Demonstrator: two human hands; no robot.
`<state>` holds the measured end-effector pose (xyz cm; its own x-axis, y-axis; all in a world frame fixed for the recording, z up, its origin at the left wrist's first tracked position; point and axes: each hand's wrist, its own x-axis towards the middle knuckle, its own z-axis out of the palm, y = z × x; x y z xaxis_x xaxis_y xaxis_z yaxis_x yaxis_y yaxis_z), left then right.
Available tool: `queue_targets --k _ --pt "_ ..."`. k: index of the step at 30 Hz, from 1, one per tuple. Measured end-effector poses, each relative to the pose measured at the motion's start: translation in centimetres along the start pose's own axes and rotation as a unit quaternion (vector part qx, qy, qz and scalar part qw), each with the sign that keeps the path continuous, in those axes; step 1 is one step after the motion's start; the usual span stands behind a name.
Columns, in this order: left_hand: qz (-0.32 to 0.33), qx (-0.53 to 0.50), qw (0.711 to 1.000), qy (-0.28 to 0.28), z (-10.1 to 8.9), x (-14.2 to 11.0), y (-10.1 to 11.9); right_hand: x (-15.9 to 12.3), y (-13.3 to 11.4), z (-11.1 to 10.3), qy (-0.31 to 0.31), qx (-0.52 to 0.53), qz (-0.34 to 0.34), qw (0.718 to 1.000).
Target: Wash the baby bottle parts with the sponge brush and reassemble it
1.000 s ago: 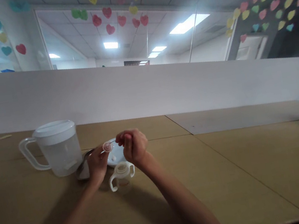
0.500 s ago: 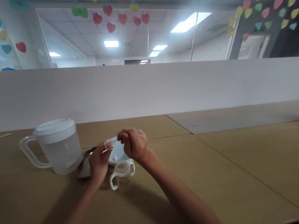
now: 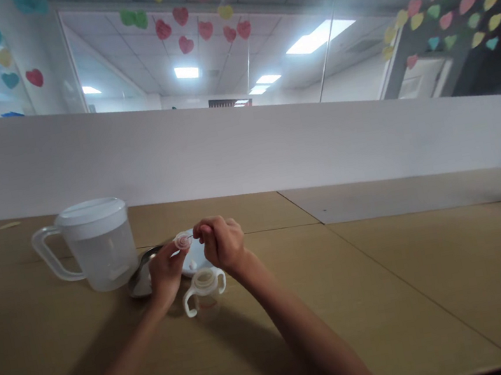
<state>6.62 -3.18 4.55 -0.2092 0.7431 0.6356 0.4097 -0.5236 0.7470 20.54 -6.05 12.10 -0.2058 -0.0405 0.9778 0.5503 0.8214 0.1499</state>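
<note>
Between the fingertips of my left hand (image 3: 166, 275) is a small round translucent, pinkish piece with rings (image 3: 183, 241), perhaps a cup lid. My right hand (image 3: 222, 242) is closed in a pinch on a thin stick-like tool (image 3: 190, 235), whose far end meets the round piece. What sort of tool it is I cannot make out. Below the hands stands a clear two-handled cup (image 3: 206, 292), upright and without a lid. A pale blue-white plate (image 3: 202, 257) lies behind it with a small white bit on it, partly covered by my right hand.
A clear lidded pitcher (image 3: 105, 252) with a handle stands at the left. Beside it a shiny metal tray (image 3: 139, 284) lies partly under my left hand. A low white wall (image 3: 243, 143) runs along the back of the brown table (image 3: 374, 314), with windows above.
My right hand has shifted slightly left, bringing the thin tool farther onto the round piece. My left hand, the cup and the pitcher stay in place.
</note>
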Motion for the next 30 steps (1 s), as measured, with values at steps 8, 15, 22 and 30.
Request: queue_targets --k 8,15,22,30 --pt "-0.003 -0.006 1.0 -0.008 -0.1 -0.1 0.6 0.4 0.0 -0.1 -0.008 -0.031 -0.052 0.998" --pt "0.023 0.005 1.0 0.011 0.2 -0.4 0.2 0.1 -0.2 0.7 -0.127 -0.032 -0.047 0.99" --pt "0.03 -0.067 0.997 0.012 0.2 -0.4 -0.1 -1.7 0.6 2.2 -0.211 -0.004 0.032 0.977" --pt "0.021 -0.082 0.996 0.014 0.6 -0.5 -0.5 -1.8 1.1 2.5 -0.226 0.013 0.064 0.972"
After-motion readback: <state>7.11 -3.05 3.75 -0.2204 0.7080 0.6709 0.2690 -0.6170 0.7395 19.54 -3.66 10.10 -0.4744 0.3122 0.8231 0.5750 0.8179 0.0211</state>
